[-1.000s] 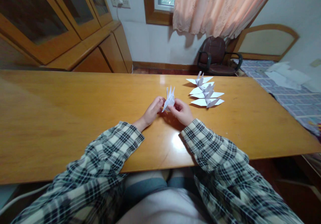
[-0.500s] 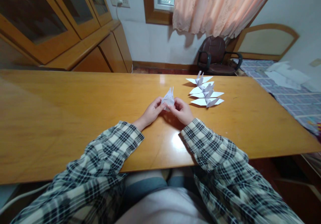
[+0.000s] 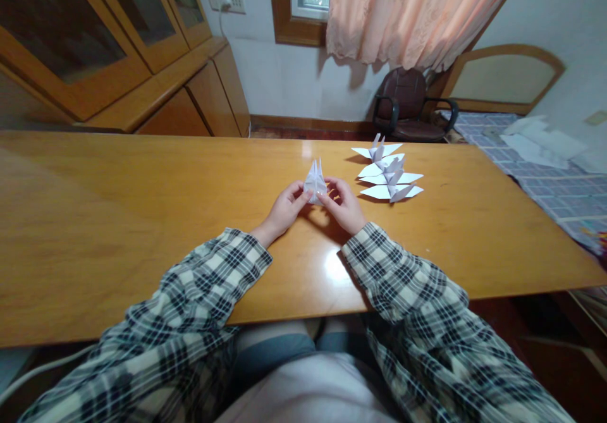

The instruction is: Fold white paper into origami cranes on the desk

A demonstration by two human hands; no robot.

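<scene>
A small folded white paper (image 3: 315,179), with two narrow points standing up at its far end, is held between my hands just above the table. My left hand (image 3: 287,208) pinches its lower left side, thumb on the near face. On the opposite side, my right hand (image 3: 345,207) grips the lower right edge between thumb and fingers. Part of the paper's lower edge is hidden behind my thumbs. To the right of my right hand, several folded white paper cranes (image 3: 391,179) stand close together in a row with wings spread.
The wooden table (image 3: 142,220) spreads out under my arms. Behind it are a wooden cabinet (image 3: 165,88) at the left and a dark armchair (image 3: 403,100). A bed (image 3: 545,176) with white sheets of paper (image 3: 540,141) lies at the right.
The folded paper has turned slightly and shifted a little left, so its front face and both points show more plainly. My right fingers have loosened a little around its edge.
</scene>
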